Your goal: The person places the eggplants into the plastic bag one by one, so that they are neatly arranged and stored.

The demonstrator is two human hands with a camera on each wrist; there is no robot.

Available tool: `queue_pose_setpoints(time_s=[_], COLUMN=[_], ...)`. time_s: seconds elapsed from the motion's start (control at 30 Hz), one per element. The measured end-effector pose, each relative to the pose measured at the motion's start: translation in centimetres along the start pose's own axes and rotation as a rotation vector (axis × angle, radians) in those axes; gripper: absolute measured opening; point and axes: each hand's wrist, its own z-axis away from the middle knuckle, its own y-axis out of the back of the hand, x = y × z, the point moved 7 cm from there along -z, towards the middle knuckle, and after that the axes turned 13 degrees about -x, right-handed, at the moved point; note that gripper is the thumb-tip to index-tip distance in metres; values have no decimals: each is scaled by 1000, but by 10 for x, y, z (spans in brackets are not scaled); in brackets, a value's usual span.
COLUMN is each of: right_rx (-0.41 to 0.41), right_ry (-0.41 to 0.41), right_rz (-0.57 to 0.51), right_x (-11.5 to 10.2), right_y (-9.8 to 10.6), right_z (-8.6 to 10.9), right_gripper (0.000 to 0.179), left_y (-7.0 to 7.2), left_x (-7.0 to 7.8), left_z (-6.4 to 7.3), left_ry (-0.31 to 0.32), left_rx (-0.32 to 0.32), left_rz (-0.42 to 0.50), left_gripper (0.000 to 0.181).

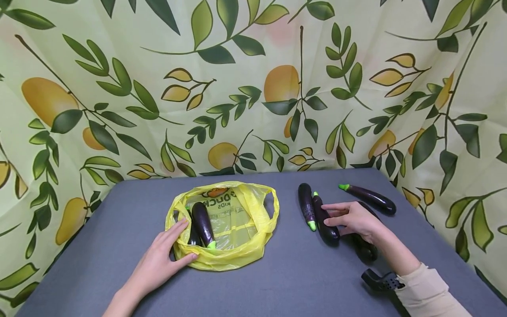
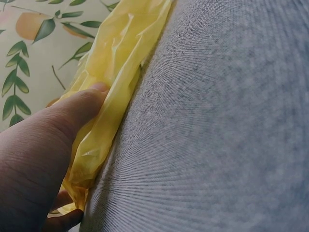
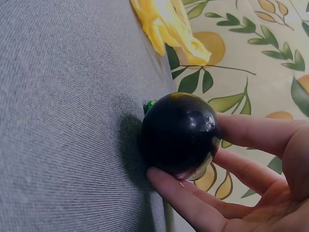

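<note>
A yellow plastic bag (image 1: 245, 255) lies with its mouth spread toward the head camera, and two dark purple eggplants (image 1: 203, 224) are inside. My left hand (image 1: 158, 255) holds the bag's near left rim, its thumb pressing the yellow film (image 2: 104, 130) in the left wrist view. On the right, my right hand (image 1: 356, 220) grips an eggplant (image 1: 325, 220) between thumb and fingers. The right wrist view shows that eggplant's rounded end (image 3: 181, 135) close over the cloth, its far end hidden. Another eggplant (image 1: 364, 248) lies partly hidden under the right hand.
One eggplant (image 1: 305, 203) lies just left of the gripped one, its green stem toward me. Farther right, another eggplant (image 1: 370, 198) rests near the table's edge. Grey cloth covers the table (image 1: 285, 281). A leaf-and-fruit patterned curtain (image 1: 245, 119) hangs behind it.
</note>
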Motion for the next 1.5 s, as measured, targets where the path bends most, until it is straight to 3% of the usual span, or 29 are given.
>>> queue_pose_setpoints(time_s=[0.33,0.93,1.5], right_rx=[-27,63,23], right_ry=[6,8,40], right_rz=[-54,-175,-287], right_x=[2,-6,1], right_y=[5,21,23], right_z=[1,3,6], right_gripper=[58,63,60], left_y=[0,1,-1], left_x=[2,-1,-1], left_z=[0,5,0], left_ry=[-10,11,1], left_rx=[0,5,3], left_rz=[-6,-7,-4], left_gripper=[86,87,87])
